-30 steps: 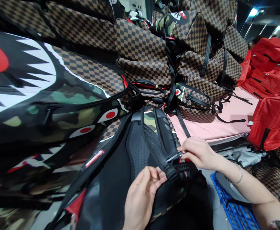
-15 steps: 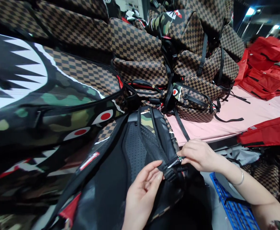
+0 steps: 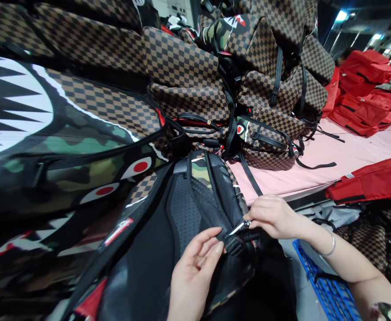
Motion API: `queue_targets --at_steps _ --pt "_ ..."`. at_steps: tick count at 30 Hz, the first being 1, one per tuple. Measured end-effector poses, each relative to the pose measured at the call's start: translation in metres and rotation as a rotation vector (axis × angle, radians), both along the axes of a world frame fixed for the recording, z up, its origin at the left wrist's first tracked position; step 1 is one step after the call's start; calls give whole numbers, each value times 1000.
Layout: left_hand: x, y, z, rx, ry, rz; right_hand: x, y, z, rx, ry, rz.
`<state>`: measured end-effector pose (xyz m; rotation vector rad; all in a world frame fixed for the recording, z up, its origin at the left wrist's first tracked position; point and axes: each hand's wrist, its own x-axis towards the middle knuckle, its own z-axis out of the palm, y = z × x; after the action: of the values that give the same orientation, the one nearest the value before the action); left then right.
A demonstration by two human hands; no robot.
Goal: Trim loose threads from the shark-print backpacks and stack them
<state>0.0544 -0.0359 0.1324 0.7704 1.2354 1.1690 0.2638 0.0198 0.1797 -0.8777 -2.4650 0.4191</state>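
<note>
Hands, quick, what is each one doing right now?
Left hand: open, fingertips touching the black mesh shoulder strap.
Right hand: closed on small silver-bladed snips at that strap.

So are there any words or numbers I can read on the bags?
No text can be read anywhere.
Red tab on the backpack by the left hand: white marks, too blurred to read.
Checkered bags: pattern and shark teeth only, no words.
Red bags: no readable label.
Small snips in the right hand: no marking visible.
</note>
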Motion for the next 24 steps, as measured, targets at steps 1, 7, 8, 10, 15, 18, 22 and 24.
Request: queue_targets --at_steps 1,7,8,10,15,18,22,24 --pt "0 1 0 -17 -38 12 -1 -2 -1 -68 74 -37" --pt "-5 8 3 -38 -52 -34 -20 -32 -45 -465 333 -243" --pt "-9 9 5 -23 8 -90 -24 -37 -54 -442 352 -277" --pt "-18 12 10 29 186 -196 -32 -42 -70 -330 377 -356" --pt "-34 34 26 85 620 -412 -47 -42 -84 108 226 -481" --pt "-26 53 22 35 618 -459 -58 -45 -89 257 49 -433" --pt "-10 63 3 -11 301 -321 -69 -53 -93 248 -77 -455" --pt "-6 61 -2 -62 42 -186 -67 -55 -88 149 -16 -482"
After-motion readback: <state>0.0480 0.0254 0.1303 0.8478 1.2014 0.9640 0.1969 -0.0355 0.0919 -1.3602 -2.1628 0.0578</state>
